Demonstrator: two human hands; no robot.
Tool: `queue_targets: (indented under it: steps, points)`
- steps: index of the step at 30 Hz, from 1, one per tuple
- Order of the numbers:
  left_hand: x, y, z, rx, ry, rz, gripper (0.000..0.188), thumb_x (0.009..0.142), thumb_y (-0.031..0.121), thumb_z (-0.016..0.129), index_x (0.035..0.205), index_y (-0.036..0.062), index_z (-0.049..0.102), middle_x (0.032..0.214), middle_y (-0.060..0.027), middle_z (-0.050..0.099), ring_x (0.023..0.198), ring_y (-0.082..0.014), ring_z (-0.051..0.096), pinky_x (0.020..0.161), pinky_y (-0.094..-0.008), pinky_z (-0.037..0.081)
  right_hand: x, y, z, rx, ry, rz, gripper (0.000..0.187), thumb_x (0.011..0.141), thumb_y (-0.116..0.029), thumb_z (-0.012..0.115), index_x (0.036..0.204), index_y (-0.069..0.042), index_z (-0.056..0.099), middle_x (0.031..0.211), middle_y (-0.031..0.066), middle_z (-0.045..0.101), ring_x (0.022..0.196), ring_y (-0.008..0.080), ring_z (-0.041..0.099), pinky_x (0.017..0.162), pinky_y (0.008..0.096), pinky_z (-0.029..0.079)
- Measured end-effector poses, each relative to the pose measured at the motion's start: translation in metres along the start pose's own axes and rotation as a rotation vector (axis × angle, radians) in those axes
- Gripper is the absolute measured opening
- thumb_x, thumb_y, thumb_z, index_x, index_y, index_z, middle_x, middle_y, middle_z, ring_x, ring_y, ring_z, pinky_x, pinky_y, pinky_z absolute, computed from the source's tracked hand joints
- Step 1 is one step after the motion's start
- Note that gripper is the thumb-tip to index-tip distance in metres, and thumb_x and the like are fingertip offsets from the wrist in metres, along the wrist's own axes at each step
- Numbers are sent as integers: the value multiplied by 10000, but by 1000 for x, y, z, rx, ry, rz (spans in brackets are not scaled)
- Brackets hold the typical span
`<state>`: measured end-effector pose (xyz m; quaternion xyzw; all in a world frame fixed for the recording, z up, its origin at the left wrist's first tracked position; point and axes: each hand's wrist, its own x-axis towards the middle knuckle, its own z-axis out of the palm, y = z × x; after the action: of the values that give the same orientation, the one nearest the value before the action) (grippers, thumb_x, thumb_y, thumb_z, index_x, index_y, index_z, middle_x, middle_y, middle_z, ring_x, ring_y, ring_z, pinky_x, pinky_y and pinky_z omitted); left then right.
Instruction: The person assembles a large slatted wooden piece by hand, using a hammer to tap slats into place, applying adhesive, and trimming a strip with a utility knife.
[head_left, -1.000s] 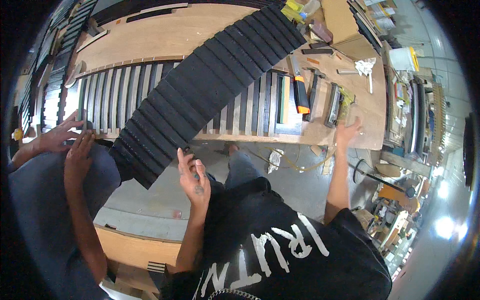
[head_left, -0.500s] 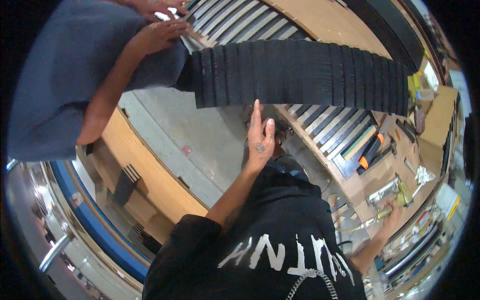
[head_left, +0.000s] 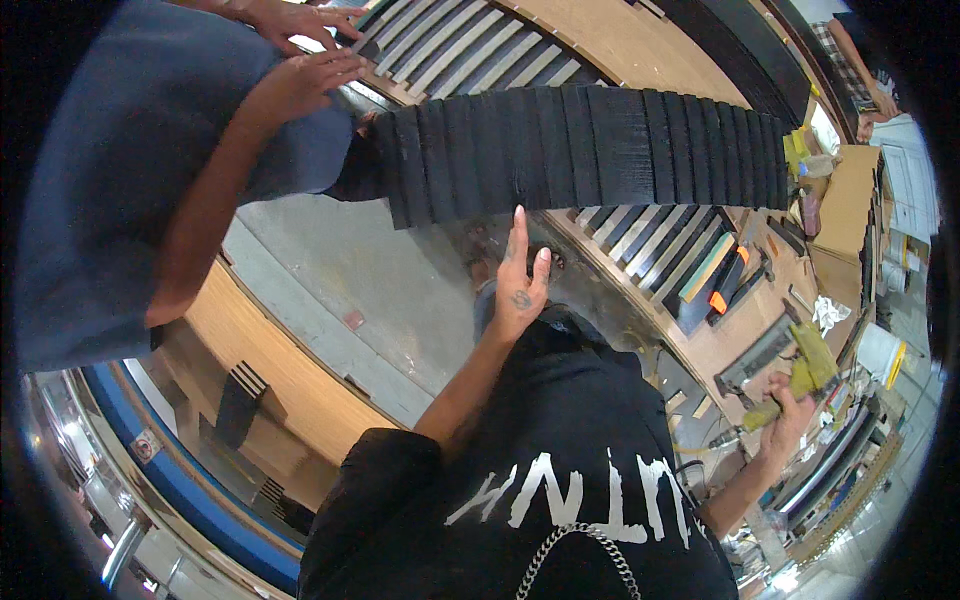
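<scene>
A long black slatted panel [head_left: 570, 150] stretches across the upper middle, over the gap between two work surfaces. My left hand [head_left: 520, 290] is open just below its near edge. The index finger points away from me and its tip meets or nearly meets that edge; the thumb stands apart. Far out on the right, my right hand [head_left: 790, 412] is wrapped round the handle of a yellow-green nail gun [head_left: 812, 360], which has a long grey magazine. A hose runs from its handle end. The gun appears lifted off the wooden bench [head_left: 735, 385].
A co-worker's hands [head_left: 300, 85] rest by dark and light slats [head_left: 470, 45] at upper left. More striped slats [head_left: 650, 245] lie on the bench beside an orange-and-black tool [head_left: 730, 280]. A cardboard box [head_left: 845, 205] stands behind. Another person [head_left: 855, 65] is at far right.
My right hand has raised the nail gun from the bench and tilted it. My left hand stays near the panel's edge. The view has shifted slightly, and another person shows at far right.
</scene>
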<state>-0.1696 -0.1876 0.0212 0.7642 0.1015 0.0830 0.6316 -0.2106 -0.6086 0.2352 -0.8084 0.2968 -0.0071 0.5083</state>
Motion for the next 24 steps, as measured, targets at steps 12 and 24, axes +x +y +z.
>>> queue_targets:
  steps: [12,24]
  points:
    - [7,-13,-34,297,-208,231,730,932,28,557,1550,-37,176,1541,-269,336,1401,-433,369,1140,-431,320,-60,-19,201,-234,-220,123,307,906,-254,725,971,31,630,735,65,652,616,130,607,591,287,493]
    - [12,-6,-45,361,-322,184,756,892,-33,540,1550,-41,169,1482,-292,403,1213,-486,491,1035,-488,405,-58,31,221,-586,-162,50,434,874,-319,701,1070,66,660,899,264,687,885,382,672,822,448,513]
